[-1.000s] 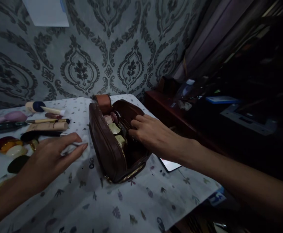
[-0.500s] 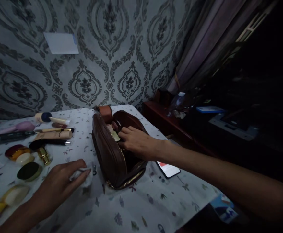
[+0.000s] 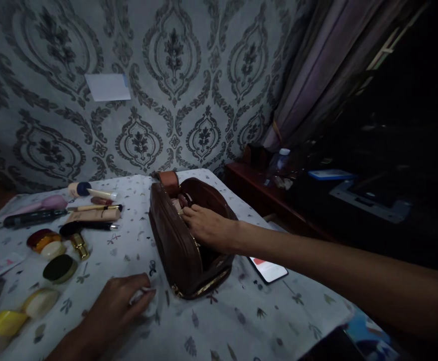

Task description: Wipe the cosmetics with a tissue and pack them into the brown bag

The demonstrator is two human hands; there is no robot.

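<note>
A brown leather cosmetic bag (image 3: pixel 173 245) stands unzipped on the table, its gold zipper hanging open at the front. My right hand (image 3: pixel 207 228) reaches inside it, fingers curled together by the inner left wall; whatever they grip is hidden. Just beyond the fingertips, a round brownish item (image 3: pixel 183 199) shows in the bag. To the left of the bag, my left hand (image 3: pixel 119 306) rests low over the table, thumb and fingers closed on a crumpled white tissue (image 3: pixel 138 296).
Makeup lies on the left: a pink brush (image 3: pixel 53 202), a beige tube (image 3: pixel 94 215), a dark round compact (image 3: pixel 59 268), a gold-capped item (image 3: pixel 80 245) and a yellow item (image 3: pixel 6 322). A lit phone (image 3: pixel 269 269) lies right of the bag on the patterned tablecloth (image 3: pixel 188 326).
The view has shifted, so everything sits a little lower and further right. The gold square item by my right fingers is now mostly covered. My left hand keeps its hold.
</note>
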